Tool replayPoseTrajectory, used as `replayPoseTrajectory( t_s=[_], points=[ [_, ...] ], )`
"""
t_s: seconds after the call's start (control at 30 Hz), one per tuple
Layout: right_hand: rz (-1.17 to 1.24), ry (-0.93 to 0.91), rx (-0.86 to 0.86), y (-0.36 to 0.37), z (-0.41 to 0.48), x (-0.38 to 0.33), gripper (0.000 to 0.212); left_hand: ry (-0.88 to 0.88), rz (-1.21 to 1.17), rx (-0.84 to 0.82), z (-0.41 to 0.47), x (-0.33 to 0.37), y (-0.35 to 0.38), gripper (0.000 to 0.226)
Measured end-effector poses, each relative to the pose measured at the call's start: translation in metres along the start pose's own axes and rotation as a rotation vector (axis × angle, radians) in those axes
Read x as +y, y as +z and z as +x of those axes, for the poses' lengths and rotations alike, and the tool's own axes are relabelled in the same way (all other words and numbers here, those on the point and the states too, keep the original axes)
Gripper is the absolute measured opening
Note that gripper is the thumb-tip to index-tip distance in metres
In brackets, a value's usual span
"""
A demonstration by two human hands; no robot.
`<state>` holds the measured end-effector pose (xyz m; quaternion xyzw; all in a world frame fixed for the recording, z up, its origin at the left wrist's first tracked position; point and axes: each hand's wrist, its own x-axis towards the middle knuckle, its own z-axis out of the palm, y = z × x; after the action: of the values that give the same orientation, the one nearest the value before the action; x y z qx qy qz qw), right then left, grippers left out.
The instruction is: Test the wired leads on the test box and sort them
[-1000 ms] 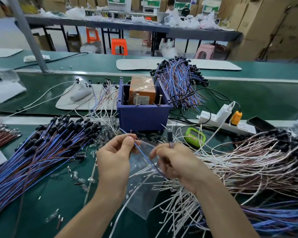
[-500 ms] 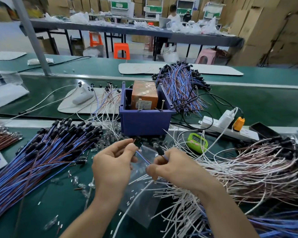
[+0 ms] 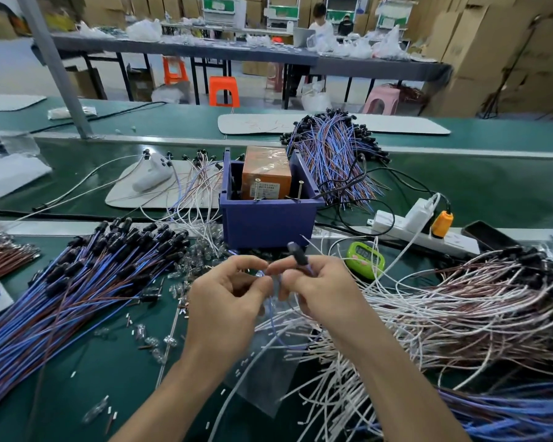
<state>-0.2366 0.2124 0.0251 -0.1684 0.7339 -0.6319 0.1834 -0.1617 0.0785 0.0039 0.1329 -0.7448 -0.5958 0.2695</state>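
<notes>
Both hands were low in the middle of the frame, close together and just in front of the test box. The left hand (image 3: 227,301) had its fingers bent and pinched a thin blue lead (image 3: 274,317). The right hand (image 3: 320,288) was curled round the same lead, and the lead's black end poked up above its fingers. The wire hung down between the two hands.

The test box (image 3: 268,221) was a dark blue tub in the middle of the frame, with an orange block (image 3: 265,177) sitting inside it.

A big pile of white and brown leads (image 3: 444,314) filled the right side and ran under the right arm. A big pile of blue leads with black ends (image 3: 61,298) lay on the left. One more bunch of blue leads (image 3: 332,154) lay behind the box. A clear bag (image 3: 268,378) lay on the green table (image 3: 109,362) under the hands. A white power strip (image 3: 396,229) and a small green timer (image 3: 364,256) sat to the right of the box.
</notes>
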Motion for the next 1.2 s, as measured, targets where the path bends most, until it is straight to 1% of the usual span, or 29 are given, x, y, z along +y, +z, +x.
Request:
replayPoseTrajectory(
  t_s=[0.07, 0.13, 0.2, 0.27, 0.33, 0.4, 0.43, 0.47, 0.5, 0.57, 0.63, 0.73, 0.83, 0.9, 0.93, 1.0, 1.07, 1.2],
  points=[
    [-0.07, -0.036, -0.101, 0.002, -0.002, -0.001, 0.019, -0.042, -0.109, 0.021, 0.001, -0.002, 0.0, 0.032],
    [-0.093, -0.059, -0.163, 0.005, -0.003, -0.001, 0.028, -0.073, -0.188, 0.013, 0.002, -0.004, 0.002, 0.037],
    [-0.073, -0.069, -0.145, 0.009, -0.003, 0.001, 0.038, -0.083, -0.227, -0.007, 0.002, -0.005, 0.002, 0.039],
    [-0.095, -0.068, -0.092, 0.012, -0.003, 0.004, 0.036, -0.059, -0.188, -0.002, 0.001, -0.005, 0.002, 0.035],
    [-0.164, -0.059, -0.062, 0.014, -0.001, 0.007, 0.026, 0.043, 0.003, 0.032, -0.002, -0.005, 0.002, 0.029],
    [-0.192, -0.036, 0.033, 0.015, 0.003, 0.008, 0.016, 0.266, 0.272, 0.103, -0.006, -0.005, 0.002, 0.02],
    [-0.161, -0.027, 0.096, 0.014, 0.005, 0.008, 0.012, 0.382, 0.353, 0.145, -0.007, -0.004, 0.002, 0.016],
    [-0.098, -0.022, 0.15, 0.013, 0.007, 0.008, 0.013, 0.452, 0.383, 0.186, -0.008, -0.004, 0.001, 0.015],
    [-0.027, -0.019, 0.18, 0.01, 0.008, 0.007, 0.018, 0.461, 0.38, 0.227, -0.007, -0.004, 0.0, 0.017],
    [0.071, -0.024, 0.195, 0.003, 0.009, 0.006, 0.028, 0.361, 0.352, 0.3, 0.001, -0.007, -0.007, 0.021],
    [0.114, -0.023, 0.169, -0.003, 0.007, 0.006, 0.028, 0.172, 0.259, 0.3, 0.009, -0.011, -0.011, 0.021],
    [0.202, -0.002, 0.117, -0.005, 0.006, 0.01, 0.03, -0.134, -0.063, 0.276, 0.022, -0.013, -0.011, 0.024],
    [0.245, 0.028, 0.095, -0.007, 0.005, 0.016, 0.029, -0.327, -0.346, 0.256, 0.028, -0.013, -0.009, 0.017],
    [0.228, 0.016, 0.061, -0.007, 0.004, 0.017, 0.026, -0.382, -0.462, 0.235, 0.029, -0.012, -0.01, 0.01],
    [0.225, 0.009, 0.056, -0.007, 0.003, 0.018, 0.026, -0.391, -0.5, 0.231, 0.029, -0.012, -0.011, 0.01],
    [0.226, 0.005, 0.068, -0.008, 0.004, 0.018, 0.033, -0.372, -0.538, 0.22, 0.03, -0.01, -0.013, 0.015],
    [0.211, -0.011, 0.068, -0.008, 0.005, 0.018, 0.038, -0.334, -0.531, 0.189, 0.031, -0.009, -0.015, 0.021],
    [0.171, -0.064, 0.013, -0.008, 0.004, 0.018, 0.039, -0.26, -0.466, 0.12, 0.032, -0.009, -0.02, 0.028]
  ],
)
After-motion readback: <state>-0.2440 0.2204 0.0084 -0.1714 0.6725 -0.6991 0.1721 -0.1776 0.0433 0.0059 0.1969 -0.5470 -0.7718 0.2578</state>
